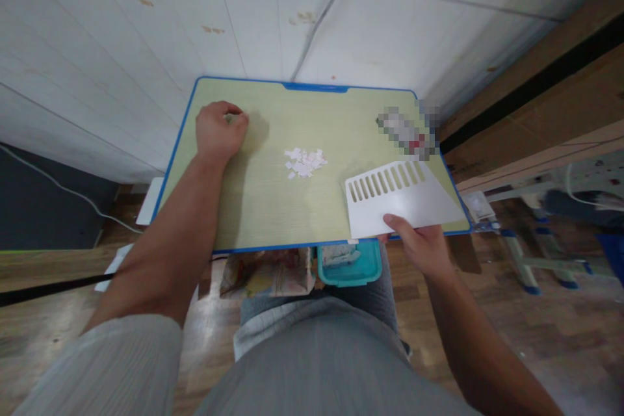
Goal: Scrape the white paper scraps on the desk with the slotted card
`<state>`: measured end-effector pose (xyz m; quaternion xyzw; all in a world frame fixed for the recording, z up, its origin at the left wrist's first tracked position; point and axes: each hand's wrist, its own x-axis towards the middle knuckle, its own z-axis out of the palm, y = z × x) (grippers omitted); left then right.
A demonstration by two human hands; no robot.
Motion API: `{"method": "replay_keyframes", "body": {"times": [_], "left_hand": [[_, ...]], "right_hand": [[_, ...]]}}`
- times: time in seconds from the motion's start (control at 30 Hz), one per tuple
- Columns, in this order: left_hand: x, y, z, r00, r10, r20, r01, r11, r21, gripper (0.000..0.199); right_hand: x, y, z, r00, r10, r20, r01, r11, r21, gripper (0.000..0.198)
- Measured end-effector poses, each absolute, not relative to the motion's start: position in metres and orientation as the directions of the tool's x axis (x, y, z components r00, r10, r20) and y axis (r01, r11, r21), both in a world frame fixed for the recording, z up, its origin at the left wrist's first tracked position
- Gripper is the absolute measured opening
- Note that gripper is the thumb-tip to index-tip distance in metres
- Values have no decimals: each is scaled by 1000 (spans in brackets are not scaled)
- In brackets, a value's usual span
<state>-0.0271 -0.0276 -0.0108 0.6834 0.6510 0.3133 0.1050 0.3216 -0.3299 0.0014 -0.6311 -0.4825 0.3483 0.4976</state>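
My right hand (423,248) grips the near edge of a white slotted panel (404,203), its thumb lying on top. A row of long slots runs along the panel's far side, and the panel is over the right front of the small table (273,218). My left hand (220,133) is closed at the table's left side, thumb and fingers curled together; whatever it may hold is hidden. Between my two hands, in the table's middle, lies a loose pile of small white paper scraps (305,163).
A pixelated item (404,133) lies at the table's back right. Below the front edge are a turquoise bin (351,276) and a bag-like bundle (268,273). The white wall (253,19) stands behind the table; large cardboard (531,91) leans on the right.
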Motion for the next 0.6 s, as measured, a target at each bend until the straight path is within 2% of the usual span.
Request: {"method": "replay_keyframes", "body": {"times": [0.23,0.47,0.6], "left_hand": [[-27,-27,-14,-30,958,285,833,-134,537,26],[-19,-3,-15,-39,986,159,871,-45,488,29],[-12,-8,-9,-39,982,187,888,-52,458,33]], "right_hand": [[325,-334,5,290,957,10,230,-59,-971,54],[314,-287,-4,454,888,65,227,-44,-973,48],[285,-248,-7,358,929,89,217,9,-976,53]]}}
